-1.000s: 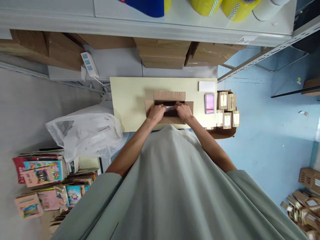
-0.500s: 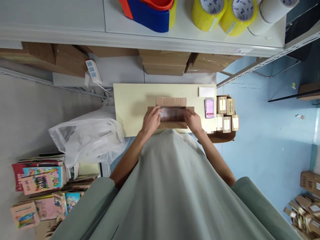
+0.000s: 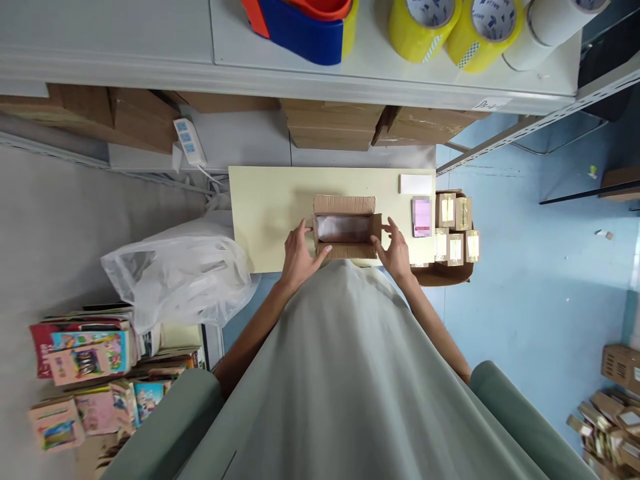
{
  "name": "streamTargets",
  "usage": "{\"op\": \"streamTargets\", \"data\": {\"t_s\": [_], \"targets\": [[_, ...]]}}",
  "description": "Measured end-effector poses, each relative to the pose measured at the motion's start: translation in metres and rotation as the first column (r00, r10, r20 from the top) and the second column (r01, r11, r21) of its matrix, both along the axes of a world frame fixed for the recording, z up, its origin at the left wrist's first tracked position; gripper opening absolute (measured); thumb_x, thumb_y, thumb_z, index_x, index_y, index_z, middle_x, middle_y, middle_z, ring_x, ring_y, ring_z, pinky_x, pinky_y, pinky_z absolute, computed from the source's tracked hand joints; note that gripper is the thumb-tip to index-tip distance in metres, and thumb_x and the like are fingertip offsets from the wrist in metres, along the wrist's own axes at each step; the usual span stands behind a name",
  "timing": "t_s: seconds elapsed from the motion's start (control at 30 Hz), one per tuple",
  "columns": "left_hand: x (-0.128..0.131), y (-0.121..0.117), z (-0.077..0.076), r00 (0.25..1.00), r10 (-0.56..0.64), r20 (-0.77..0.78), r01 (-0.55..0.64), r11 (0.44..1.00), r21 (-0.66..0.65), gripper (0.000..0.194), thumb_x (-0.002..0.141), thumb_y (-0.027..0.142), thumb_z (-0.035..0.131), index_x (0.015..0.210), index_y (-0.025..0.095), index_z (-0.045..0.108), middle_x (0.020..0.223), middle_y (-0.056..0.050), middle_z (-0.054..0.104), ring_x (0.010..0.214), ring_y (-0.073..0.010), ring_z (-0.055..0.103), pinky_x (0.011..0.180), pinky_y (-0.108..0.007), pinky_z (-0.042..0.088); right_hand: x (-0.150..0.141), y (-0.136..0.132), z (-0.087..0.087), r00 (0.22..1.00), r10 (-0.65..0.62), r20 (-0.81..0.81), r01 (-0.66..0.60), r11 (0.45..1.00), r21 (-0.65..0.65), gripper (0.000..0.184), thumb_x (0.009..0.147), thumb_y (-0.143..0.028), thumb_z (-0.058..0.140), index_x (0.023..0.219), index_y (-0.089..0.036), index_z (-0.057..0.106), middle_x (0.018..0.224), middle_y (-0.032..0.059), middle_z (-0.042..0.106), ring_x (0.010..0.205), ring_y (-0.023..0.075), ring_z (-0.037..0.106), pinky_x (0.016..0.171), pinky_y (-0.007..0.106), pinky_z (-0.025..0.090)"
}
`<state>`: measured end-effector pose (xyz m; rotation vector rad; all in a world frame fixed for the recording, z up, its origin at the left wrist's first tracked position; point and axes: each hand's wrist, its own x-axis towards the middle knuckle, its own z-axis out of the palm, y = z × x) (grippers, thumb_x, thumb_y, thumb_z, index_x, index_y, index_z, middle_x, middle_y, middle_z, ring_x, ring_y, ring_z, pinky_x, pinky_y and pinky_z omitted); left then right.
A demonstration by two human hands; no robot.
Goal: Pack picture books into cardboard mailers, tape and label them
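Head view: a small open corrugated cardboard box (image 3: 345,204) sits near the front edge of a pale yellow tabletop (image 3: 265,207), its far and near flaps folded outward. Inside lies something wrapped in translucent plastic (image 3: 343,229). The left hand (image 3: 299,255) is loosely spread at the box's left end, its index finger reaching the end and its thumb by the near flap; it grips nothing. The right hand (image 3: 396,255) is at the right end, thumb over the inner edge and index finger outside; whether it pinches the cardboard, I cannot tell.

To the right on the tabletop lie a white rectangular block (image 3: 415,184) and a pink-lilac rectangular item (image 3: 421,217). Beyond the right edge, a larger carton (image 3: 443,275) holds small taped boxes (image 3: 455,249). A translucent plastic bag (image 3: 177,270) bulges at left.
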<state>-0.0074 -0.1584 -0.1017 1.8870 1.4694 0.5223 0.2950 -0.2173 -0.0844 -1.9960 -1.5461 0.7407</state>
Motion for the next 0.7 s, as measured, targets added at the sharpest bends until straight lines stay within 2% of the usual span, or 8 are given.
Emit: {"op": "streamTargets", "data": {"t_s": [0.07,0.17,0.27,0.4,0.53,0.63,0.7], "targets": [[0.007,-0.003,0.004,0.996,-0.093,0.002,0.093,0.996,-0.007,0.112,0.095,0.063,0.082,0.180,0.020,0.022,0.158,-0.023,0.064,0.154,-0.0428,0.056,0.134,-0.064,0.038,-0.008,0.001,0.007,0.988,0.156,0.019,-0.155,0.988,-0.023,0.090,0.110,-0.070,0.060,0.181,-0.025,0.028,0.155,0.0202,0.070,0.142,0.0413,0.066,0.117,0.067,0.057],[0.014,-0.004,0.002,0.972,-0.232,-0.045,0.230,0.972,-0.054,0.123,0.087,0.064,0.090,0.181,0.021,0.022,0.166,-0.022,0.060,0.167,-0.0456,0.042,0.140,-0.067,0.026,-0.014,0.003,0.007,0.923,0.382,0.038,-0.377,0.920,-0.104,0.106,0.101,-0.065,0.079,0.183,-0.025,0.026,0.166,0.0193,0.063,0.156,0.0426,0.056,0.127,0.067,0.049],[0.014,-0.002,-0.009,0.947,-0.304,-0.104,0.293,0.950,-0.106,0.116,0.089,0.063,0.089,0.179,0.020,0.030,0.170,-0.024,0.057,0.172,-0.0475,0.034,0.141,-0.070,0.021,-0.013,0.003,-0.001,0.878,0.475,0.067,-0.457,0.871,-0.179,0.109,0.094,-0.050,0.091,0.181,-0.022,0.031,0.170,0.0211,0.059,0.163,0.0420,0.048,0.132,0.065,0.043],[0.010,0.004,-0.022,0.958,-0.275,-0.075,0.269,0.959,-0.089,0.091,0.098,0.050,0.082,0.173,0.021,0.041,0.165,-0.022,0.063,0.168,-0.0433,0.041,0.139,-0.065,0.031,-0.006,0.006,-0.013,0.874,0.476,0.097,-0.450,0.869,-0.204,0.086,0.100,-0.040,0.084,0.173,-0.015,0.046,0.162,0.0234,0.066,0.161,0.0414,0.050,0.130,0.063,0.045],[0.007,0.014,-0.028,0.990,-0.144,0.001,0.143,0.989,-0.039,0.074,0.102,0.042,0.079,0.167,0.022,0.049,0.153,-0.020,0.069,0.154,-0.0394,0.058,0.133,-0.061,0.045,0.001,0.018,-0.020,0.906,0.401,0.134,-0.380,0.911,-0.159,0.055,0.109,-0.039,0.068,0.158,-0.015,0.061,0.146,0.0221,0.074,0.146,0.0421,0.060,0.122,0.062,0.052],[0.008,0.029,-0.037,0.999,-0.021,0.026,0.022,0.999,-0.034,0.083,0.098,0.035,0.083,0.169,0.021,0.044,0.162,-0.023,0.059,0.158,-0.0408,0.053,0.135,-0.062,0.041,0.007,0.031,-0.029,0.943,0.298,0.147,-0.280,0.951,-0.130,0.050,0.109,-0.037,0.064,0.155,-0.018,0.063,0.144,0.0215,0.071,0.138,0.0422,0.061,0.119,0.064,0.054],[0.010,0.043,-0.047,0.997,0.048,0.059,-0.042,0.995,-0.090,0.102,0.091,0.035,0.091,0.175,0.020,0.035,0.170,-0.026,0.048,0.165,-0.0440,0.044,0.137,-0.063,0.039,0.011,0.042,-0.039,0.969,0.220,0.112,-0.209,0.972,-0.106,0.063,0.106,-0.039,0.068,0.164,-0.017,0.055,0.154,0.0231,0.064,0.143,0.0427,0.057,0.124,0.066,0.050]]}}
